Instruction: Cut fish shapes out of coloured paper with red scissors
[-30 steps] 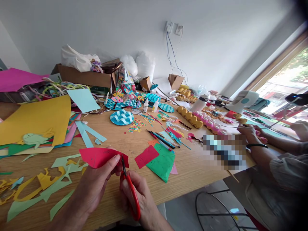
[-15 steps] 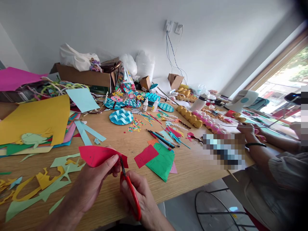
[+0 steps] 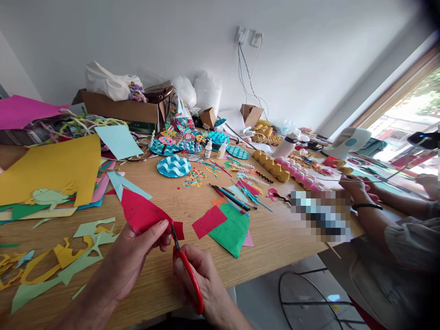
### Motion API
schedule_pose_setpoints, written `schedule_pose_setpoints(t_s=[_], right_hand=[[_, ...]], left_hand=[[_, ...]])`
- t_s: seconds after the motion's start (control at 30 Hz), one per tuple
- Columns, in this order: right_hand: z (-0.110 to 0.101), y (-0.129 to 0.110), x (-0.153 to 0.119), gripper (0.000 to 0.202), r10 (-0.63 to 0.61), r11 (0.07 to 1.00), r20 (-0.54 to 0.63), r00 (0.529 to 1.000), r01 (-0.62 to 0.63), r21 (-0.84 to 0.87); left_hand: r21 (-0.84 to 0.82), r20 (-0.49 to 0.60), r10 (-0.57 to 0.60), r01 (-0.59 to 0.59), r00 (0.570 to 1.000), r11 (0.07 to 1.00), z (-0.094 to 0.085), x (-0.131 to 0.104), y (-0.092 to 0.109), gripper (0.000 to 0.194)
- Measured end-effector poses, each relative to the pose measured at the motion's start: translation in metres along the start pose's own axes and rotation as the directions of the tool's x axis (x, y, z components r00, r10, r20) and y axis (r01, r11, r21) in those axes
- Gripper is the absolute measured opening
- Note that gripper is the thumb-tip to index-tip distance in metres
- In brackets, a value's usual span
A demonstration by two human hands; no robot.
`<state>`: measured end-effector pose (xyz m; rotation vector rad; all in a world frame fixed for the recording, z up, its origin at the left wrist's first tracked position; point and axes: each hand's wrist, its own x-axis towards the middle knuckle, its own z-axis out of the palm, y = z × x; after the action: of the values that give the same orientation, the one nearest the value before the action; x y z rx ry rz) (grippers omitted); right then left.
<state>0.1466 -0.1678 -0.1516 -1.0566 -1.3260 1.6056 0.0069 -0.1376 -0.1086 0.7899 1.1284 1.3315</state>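
Between its thumb and fingers, my left hand [image 3: 147, 243] pinches a piece of red paper [image 3: 140, 213] with faint drawn lines. My right hand [image 3: 202, 277] is wrapped round the red handles of a pair of scissors [image 3: 193, 277]. The dark blades touch the red paper close to my left fingertips, near its right end. To the right, a red paper rectangle [image 3: 209, 222] lies partly over a green paper piece [image 3: 232, 229] on the wooden table [image 3: 192, 204].
Green and yellow paper scraps [image 3: 62, 266] lie at the left, below a large yellow sheet [image 3: 51, 165]. Pens [image 3: 230, 198], glue bottles [image 3: 208, 150] and a blue wavy disc [image 3: 173, 165] stand or lie further back. At the right, a person's hands [image 3: 354, 185] work near egg-carton strips [image 3: 271, 166].
The red paper has tilted, its left end rising and swinging slightly to the right. Both hands and the scissors have hardly moved.
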Motion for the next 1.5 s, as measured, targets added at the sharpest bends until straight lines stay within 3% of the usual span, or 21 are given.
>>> schedule_pose_setpoints(t_s=[0.2, 0.5, 0.9, 1.5], right_hand=[[0.002, -0.007, -0.001, 0.052, -0.006, 0.999, 0.063, 0.998, 0.003, 0.050], [0.002, -0.004, -0.002, 0.050, -0.008, 1.000, 0.043, 0.999, 0.007, 0.008], [0.000, -0.001, -0.001, 0.049, -0.006, 1.000, 0.029, 1.000, 0.005, 0.012], [-0.006, 0.006, -0.002, 0.044, -0.079, 0.994, 0.037, 0.996, 0.081, -0.068]], left_hand=[[0.021, 0.020, 0.027, -0.028, 0.999, 0.999, 0.000, -0.002, 0.000, 0.018], [-0.014, -0.028, -0.002, 0.002, 1.000, 1.000, 0.008, -0.006, 0.000, 0.017], [-0.007, 0.000, 0.013, -0.013, 1.000, 1.000, 0.008, -0.007, -0.001, 0.017], [0.186, 0.144, 0.016, -0.043, 0.989, 0.982, -0.009, 0.001, 0.001, 0.016]])
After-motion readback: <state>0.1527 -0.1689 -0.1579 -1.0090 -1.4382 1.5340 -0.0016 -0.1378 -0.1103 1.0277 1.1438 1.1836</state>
